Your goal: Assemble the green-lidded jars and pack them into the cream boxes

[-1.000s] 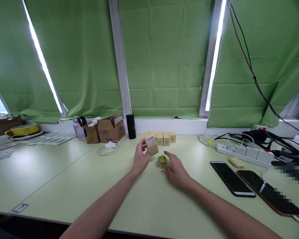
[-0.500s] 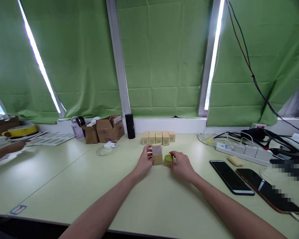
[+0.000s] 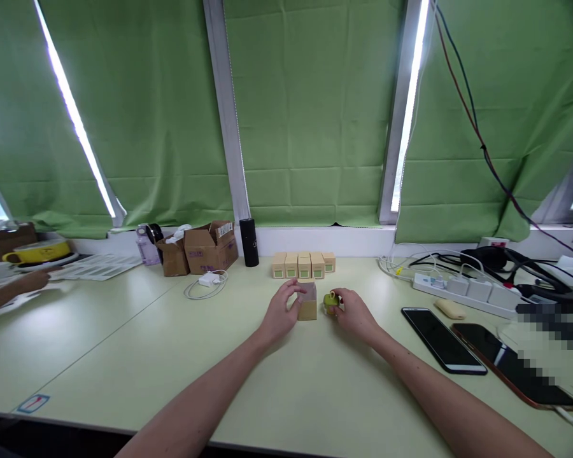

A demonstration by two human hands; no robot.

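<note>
My left hand [image 3: 281, 312] grips a small tan open-topped box [image 3: 308, 304] that stands upright on the pale green table [image 3: 286, 394]. Right beside the box, my right hand [image 3: 356, 313] pinches a small yellow-green bottle [image 3: 330, 301], which looks slightly lifted and tilted by the box's right side. Behind them, a row of several matching tan boxes [image 3: 304, 264] lines the table's back edge.
Two phones [image 3: 443, 340] and a white power strip [image 3: 463, 287] with cables lie to the right. Cardboard boxes [image 3: 211, 246], a black cylinder [image 3: 250, 242] and a white charger [image 3: 207, 280] stand at back left. Another person's hand [image 3: 31, 281] rests at far left.
My left hand brought the tilted box down, stood it upright and slid it right. My right hand closed on the bottle and raised it beside the box.
</note>
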